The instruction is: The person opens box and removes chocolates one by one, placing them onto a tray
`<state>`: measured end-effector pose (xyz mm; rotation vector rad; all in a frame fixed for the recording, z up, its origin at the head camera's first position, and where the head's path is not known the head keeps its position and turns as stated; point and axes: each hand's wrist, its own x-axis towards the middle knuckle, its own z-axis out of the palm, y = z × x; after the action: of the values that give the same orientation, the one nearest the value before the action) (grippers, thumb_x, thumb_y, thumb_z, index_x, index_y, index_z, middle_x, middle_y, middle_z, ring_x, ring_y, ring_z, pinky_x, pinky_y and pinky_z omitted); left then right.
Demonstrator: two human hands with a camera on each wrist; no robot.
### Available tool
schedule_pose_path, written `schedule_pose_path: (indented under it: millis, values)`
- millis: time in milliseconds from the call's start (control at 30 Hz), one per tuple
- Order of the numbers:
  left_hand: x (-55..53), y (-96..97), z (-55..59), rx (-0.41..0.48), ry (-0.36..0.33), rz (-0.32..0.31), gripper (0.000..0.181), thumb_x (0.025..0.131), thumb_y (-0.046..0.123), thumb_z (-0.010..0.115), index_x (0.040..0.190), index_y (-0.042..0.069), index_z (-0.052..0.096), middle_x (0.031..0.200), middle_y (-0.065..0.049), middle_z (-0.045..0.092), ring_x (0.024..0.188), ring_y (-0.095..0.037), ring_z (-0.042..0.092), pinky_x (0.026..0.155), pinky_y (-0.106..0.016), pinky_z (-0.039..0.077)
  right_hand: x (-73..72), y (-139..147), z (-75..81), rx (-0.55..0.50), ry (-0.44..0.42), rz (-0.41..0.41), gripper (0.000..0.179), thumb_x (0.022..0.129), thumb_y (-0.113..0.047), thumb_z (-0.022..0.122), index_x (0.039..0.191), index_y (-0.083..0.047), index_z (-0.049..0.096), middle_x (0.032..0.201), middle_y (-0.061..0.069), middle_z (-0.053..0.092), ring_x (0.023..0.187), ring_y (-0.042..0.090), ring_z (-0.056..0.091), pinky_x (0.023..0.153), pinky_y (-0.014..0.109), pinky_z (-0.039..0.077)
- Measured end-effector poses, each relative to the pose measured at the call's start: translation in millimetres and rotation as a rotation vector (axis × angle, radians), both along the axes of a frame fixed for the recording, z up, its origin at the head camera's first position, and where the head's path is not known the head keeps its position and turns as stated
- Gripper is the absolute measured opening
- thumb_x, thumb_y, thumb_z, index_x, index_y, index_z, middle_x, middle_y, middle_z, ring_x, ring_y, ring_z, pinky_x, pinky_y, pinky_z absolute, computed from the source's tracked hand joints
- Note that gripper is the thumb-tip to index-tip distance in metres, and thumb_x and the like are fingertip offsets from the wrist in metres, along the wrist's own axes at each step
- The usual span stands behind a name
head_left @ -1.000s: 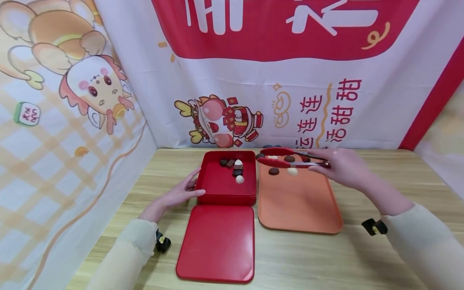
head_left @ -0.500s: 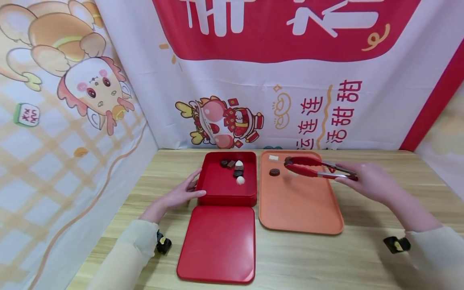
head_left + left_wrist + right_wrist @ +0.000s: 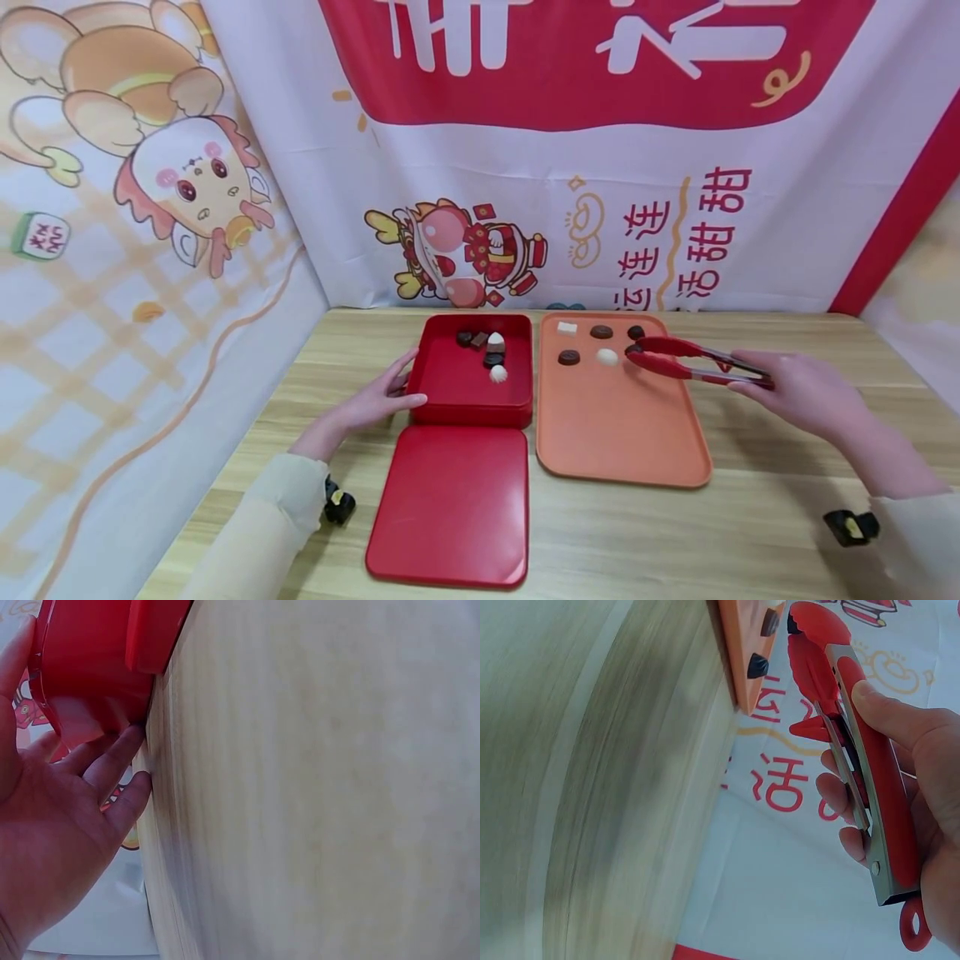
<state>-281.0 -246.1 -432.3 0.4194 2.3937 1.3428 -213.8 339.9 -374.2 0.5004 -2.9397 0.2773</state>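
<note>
My right hand point(image 3: 806, 392) grips red-and-silver tongs point(image 3: 881, 795), whose red tips hold a small dark chocolate point(image 3: 792, 623) over the orange tray point(image 3: 622, 433). On that tray lie several chocolates, among them a white round one point(image 3: 607, 357), a brown oval one point(image 3: 569, 357) and a white square one point(image 3: 567, 328). My left hand point(image 3: 378, 396) rests against the left side of the red box point(image 3: 450, 379), thumb at its near corner, fingers fairly straight in the left wrist view. Inside the box sit several dark and pale chocolates, including a cream ball point(image 3: 498, 374).
A red lid point(image 3: 450, 504) lies flat just in front of the box. The box and tray stand side by side on a wood-grain table point(image 3: 600, 542). Behind them hangs a printed cloth point(image 3: 322, 208), and another cloth covers the left side.
The right hand has moved the tongs rightward and slightly toward me, from near the box's right rim to the tray's right side. The left hand has stayed on the box.
</note>
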Motion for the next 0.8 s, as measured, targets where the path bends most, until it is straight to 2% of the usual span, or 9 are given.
schedule_pose_path:
  millis: [333,600,800]
  values:
    - [0.7,0.6,0.3,-0.011,0.011,0.003,0.089,0.093,0.034,0.067,0.158,0.026,0.007,0.156,-0.022,0.022,0.141,-0.040,0.025,0.109,-0.056,0.027,-3.4,7.3,-4.1,0.040,-0.033,-0.014,0.050,0.082,-0.028,0.078,0.121,-0.002,0.064,0.079,0.002,0.065,0.061,0.015,0.050,0.052,0.031,0.041]
    - [-0.1,0.0,-2.2,-0.025,0.017,0.003,0.089,0.093,0.034,0.066,0.157,0.028,0.006,0.156,-0.022,0.021,0.141,-0.041,0.024,0.109,-0.057,0.026,-6.6,10.7,-8.6,0.055,-0.040,-0.017,0.047,0.082,-0.031,0.078,0.119,-0.004,0.066,0.080,0.003,0.065,0.063,0.017,0.051,0.051,0.032,0.040]
    - [-2.1,-0.7,-3.6,-0.023,0.015,0.005,0.087,0.094,0.031,0.066,0.158,0.028,0.006,0.156,-0.022,0.022,0.141,-0.042,0.024,0.109,-0.057,0.026,-8.9,11.1,-12.1,0.065,-0.033,-0.011,0.047,0.082,-0.032,0.078,0.118,-0.004,0.067,0.084,0.008,0.067,0.066,0.019,0.056,0.053,0.037,0.046]
